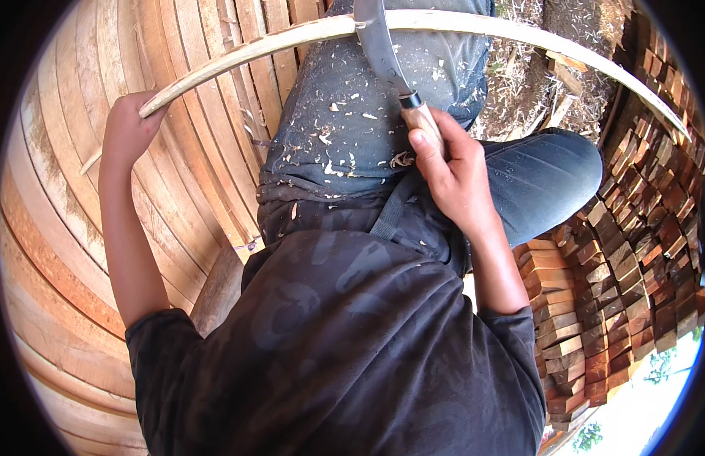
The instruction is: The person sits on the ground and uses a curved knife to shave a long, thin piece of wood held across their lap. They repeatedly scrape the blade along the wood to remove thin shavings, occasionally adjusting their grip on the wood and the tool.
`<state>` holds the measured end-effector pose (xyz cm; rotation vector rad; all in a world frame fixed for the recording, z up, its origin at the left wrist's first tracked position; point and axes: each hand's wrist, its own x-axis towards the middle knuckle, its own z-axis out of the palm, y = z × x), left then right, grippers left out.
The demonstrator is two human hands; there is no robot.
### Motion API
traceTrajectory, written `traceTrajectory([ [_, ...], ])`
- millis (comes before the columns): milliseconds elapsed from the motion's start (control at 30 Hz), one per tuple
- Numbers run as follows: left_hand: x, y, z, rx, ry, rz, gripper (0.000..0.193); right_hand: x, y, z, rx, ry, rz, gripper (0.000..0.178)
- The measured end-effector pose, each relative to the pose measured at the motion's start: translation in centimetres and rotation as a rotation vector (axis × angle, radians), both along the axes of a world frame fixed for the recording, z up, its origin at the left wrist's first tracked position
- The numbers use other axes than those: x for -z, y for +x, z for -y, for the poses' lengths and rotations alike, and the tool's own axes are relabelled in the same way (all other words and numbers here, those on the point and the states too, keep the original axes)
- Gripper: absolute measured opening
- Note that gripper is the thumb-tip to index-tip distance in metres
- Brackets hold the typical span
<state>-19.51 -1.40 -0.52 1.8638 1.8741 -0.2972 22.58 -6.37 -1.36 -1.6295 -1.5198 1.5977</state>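
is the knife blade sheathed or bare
Bare: the curved metal blade shows uncovered from the wooden handle in the right hand to the picture's top edge.

Knife (389, 64) across pale wooden strip (444, 21)

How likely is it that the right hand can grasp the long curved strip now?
Probably not: the right hand is closed around the knife handle, so it seems not free for the strip.

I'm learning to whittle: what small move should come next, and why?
Probably a light shaving stroke with the knife along the pale wooden strip: the right hand grips the knife, whose blade crosses the strip, the left hand holds the strip near one end, and shavings dot the trousers.
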Motion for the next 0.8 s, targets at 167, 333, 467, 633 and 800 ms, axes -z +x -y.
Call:
traceTrajectory([
  [167, -0.6, 0.7, -0.2, -0.047, -0.050, -0.010, 0.022, -0.4, 0.1, -0.5, 0.191, -0.088, -0.096, 0.028],
  [333, -0.7, 1.1, -0.3, -0.054, -0.056, -0.033, 0.021, 0.5, 1.1, -1.8, 0.704, 0.003, -0.375, 0.035],
  [467, -0.9, 0.9, -0.6, -0.035, -0.048, -0.006, 0.021, -0.5, -0.9, 0.2, 0.039, -0.070, -0.060, 0.027],
  [633, -0.5, 0.5, 0.1, -0.032, 0.002, 0.030, 0.023, -0.9, 0.7, -1.4, 0.178, -0.064, -0.076, 0.028],
  [800, -0.4, 0.7, 0.0, -0.057, -0.022, 0.028, 0.026, 0.5, 2.5, -2.9, 0.705, 0.022, -0.345, 0.032],
])
